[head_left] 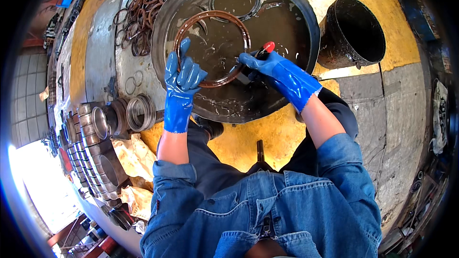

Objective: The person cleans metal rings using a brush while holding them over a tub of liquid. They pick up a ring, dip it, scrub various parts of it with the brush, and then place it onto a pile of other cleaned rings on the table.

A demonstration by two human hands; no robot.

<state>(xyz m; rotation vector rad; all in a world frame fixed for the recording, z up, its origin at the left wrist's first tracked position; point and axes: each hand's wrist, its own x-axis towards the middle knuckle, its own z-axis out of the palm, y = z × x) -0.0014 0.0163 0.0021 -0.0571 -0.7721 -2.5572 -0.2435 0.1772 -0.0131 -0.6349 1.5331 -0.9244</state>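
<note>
My left hand (184, 79), in a blue rubber glove, is closed on the left side of a brown ring (212, 14), with some fingers raised. That wet, shiny ring is held tilted above a large round basin (313, 26) of murky dark liquid. My right hand (267, 67), gloved alike, grips a tool with a black, red-ended handle (269, 47) at the ring's lower right. The tool's working end is mostly hidden by my fingers, so its kind cannot be made out. Thin rings (258, 5) lie in the liquid at the basin's far side.
A dark, grimy bucket (354, 28) stands right of the basin. Many brown rings (143, 12) are heaped at the far left. Metal cylinders (112, 169) and stacked thin rings (140, 113) stand at left, beside crumpled brown paper (131, 155). My legs flank the basin's near side.
</note>
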